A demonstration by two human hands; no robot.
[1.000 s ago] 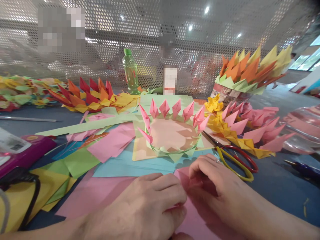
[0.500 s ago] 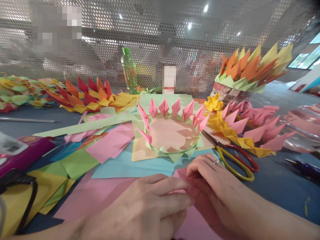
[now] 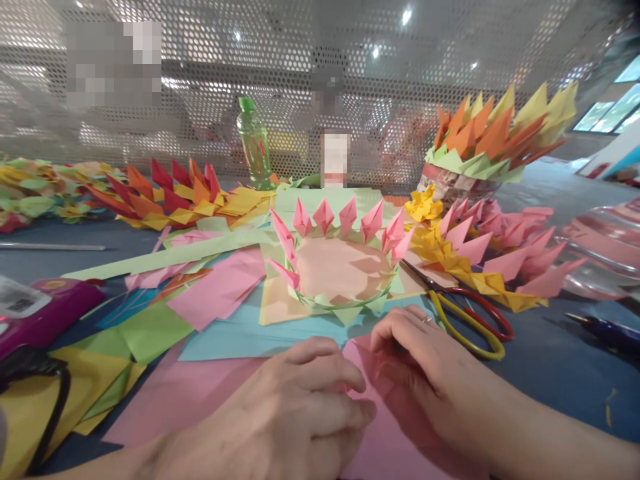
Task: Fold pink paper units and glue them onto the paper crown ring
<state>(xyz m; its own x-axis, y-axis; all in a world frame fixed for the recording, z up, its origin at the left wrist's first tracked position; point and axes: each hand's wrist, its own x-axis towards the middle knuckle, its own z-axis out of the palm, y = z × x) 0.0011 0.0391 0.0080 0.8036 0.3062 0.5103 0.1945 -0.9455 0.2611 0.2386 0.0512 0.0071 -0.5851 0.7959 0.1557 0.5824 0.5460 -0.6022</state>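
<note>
My right hand (image 3: 425,360), a ring on one finger, has its fingers curled down on a piece of pink paper (image 3: 357,351). Beside it my left hand (image 3: 300,400) is curled too, a bit of pink showing at its fingertips; most of what it grips is hidden. Below both hands lies a larger pink sheet (image 3: 385,437). Just beyond them is a ring of folded green paper (image 3: 345,307) with several pink folded-paper points (image 3: 323,217) standing along its back and sides. Scissors (image 3: 467,320) with red and yellow handles lie past my right hand.
Blue sheets (image 3: 225,340) and loose pink pieces (image 3: 220,287) cover the middle. At left sits a purple device (image 3: 50,313) with a black cord (image 3: 63,400). A green bottle (image 3: 256,150), a red-orange paper piece (image 3: 165,193), a tall orange-yellow one (image 3: 500,133) and a pen (image 3: 605,330) surround the work.
My left fingers have drawn back slightly leftward from my right hand and curled more, opening a gap over the pink paper. My right hand stays nearly in place.
</note>
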